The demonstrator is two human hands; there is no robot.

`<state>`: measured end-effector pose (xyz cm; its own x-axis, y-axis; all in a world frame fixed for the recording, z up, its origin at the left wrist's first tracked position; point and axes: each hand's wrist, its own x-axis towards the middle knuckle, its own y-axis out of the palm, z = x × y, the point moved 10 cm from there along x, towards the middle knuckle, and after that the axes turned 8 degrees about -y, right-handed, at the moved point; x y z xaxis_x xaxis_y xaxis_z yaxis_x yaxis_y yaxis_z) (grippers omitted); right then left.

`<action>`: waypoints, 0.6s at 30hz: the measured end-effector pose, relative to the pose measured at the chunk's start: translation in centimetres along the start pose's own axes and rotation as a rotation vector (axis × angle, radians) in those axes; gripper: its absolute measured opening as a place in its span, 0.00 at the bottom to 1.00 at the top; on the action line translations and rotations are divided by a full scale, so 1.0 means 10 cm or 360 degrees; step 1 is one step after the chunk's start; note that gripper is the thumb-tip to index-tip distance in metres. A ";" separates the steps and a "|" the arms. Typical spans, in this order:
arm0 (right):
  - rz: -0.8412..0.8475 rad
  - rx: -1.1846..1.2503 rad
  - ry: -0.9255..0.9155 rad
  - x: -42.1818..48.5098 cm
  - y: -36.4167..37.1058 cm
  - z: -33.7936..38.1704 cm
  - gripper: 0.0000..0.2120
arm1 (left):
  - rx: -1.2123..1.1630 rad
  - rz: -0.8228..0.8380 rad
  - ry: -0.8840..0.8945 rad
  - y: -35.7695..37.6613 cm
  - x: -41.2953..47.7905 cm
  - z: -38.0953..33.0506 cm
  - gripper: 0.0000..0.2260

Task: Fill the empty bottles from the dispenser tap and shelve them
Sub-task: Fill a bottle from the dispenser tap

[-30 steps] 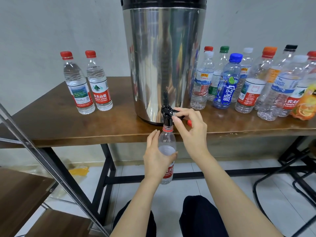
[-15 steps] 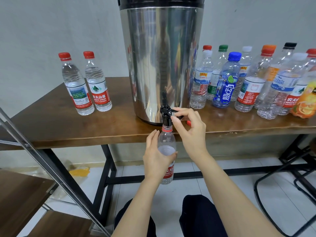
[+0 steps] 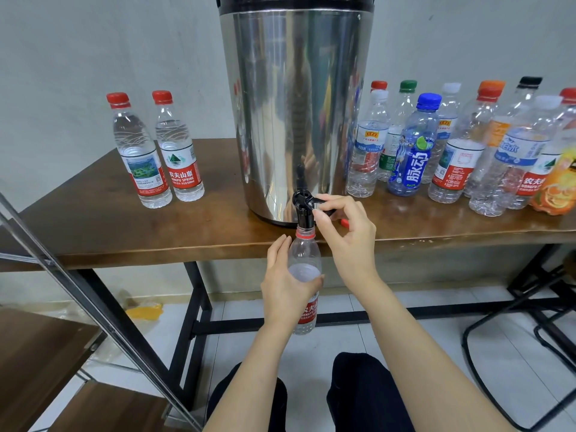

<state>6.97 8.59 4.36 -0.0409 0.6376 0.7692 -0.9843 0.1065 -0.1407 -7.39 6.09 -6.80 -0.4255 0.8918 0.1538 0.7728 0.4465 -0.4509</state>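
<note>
A tall steel dispenser [image 3: 296,107] stands on the brown table [image 3: 93,232], its black tap [image 3: 301,210] hanging over the front edge. My left hand [image 3: 283,288] holds a clear uncapped bottle [image 3: 304,260] with a red label upright under the tap, its mouth at the spout; water fills it to about shoulder height. My right hand [image 3: 346,235] pinches the tap's black lever. A red cap [image 3: 344,222] lies on the table behind that hand. Two filled red-capped bottles [image 3: 156,151] stand left of the dispenser. Several empty capped bottles [image 3: 452,151] crowd the table's right side.
A wooden shelf unit [image 3: 37,350] with a slanted metal frame [image 3: 87,300] stands at the lower left. Black table legs and crossbars [image 3: 193,307] run under the table. A black chair frame [image 3: 530,322] is at the right. My dark-trousered knees [image 3: 358,397] sit below.
Both hands stay in place at the tap and bottle. The view has shifted slightly; the water level looks about the same.
</note>
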 end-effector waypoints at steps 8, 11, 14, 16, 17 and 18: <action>-0.0015 -0.0003 0.0005 0.00 0.01 -0.02 0.11 | 0.0007 -0.0018 0.0015 -0.01 0.00 0.00 0.42; -0.0025 0.0005 0.0000 0.00 0.00 -0.02 0.11 | 0.0005 -0.0019 0.0016 -0.01 0.00 -0.01 0.42; -0.0033 0.0009 -0.0003 0.00 0.00 -0.01 0.11 | 0.0003 -0.0020 0.0018 -0.01 -0.01 0.00 0.42; -0.0032 0.0010 -0.0001 0.00 0.00 -0.01 0.11 | 0.0007 -0.0023 0.0017 -0.01 -0.01 0.00 0.42; -0.0032 0.0011 0.0001 0.00 0.00 -0.02 0.11 | 0.0006 -0.0023 0.0019 -0.01 -0.01 0.00 0.42; -0.0033 0.0012 0.0001 0.00 0.00 -0.02 0.11 | 0.0005 -0.0021 0.0021 -0.01 -0.01 0.00 0.42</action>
<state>6.96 8.69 4.22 -0.0205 0.6359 0.7715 -0.9862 0.1138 -0.1200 -7.41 6.01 -6.74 -0.4297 0.8866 0.1712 0.7656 0.4582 -0.4516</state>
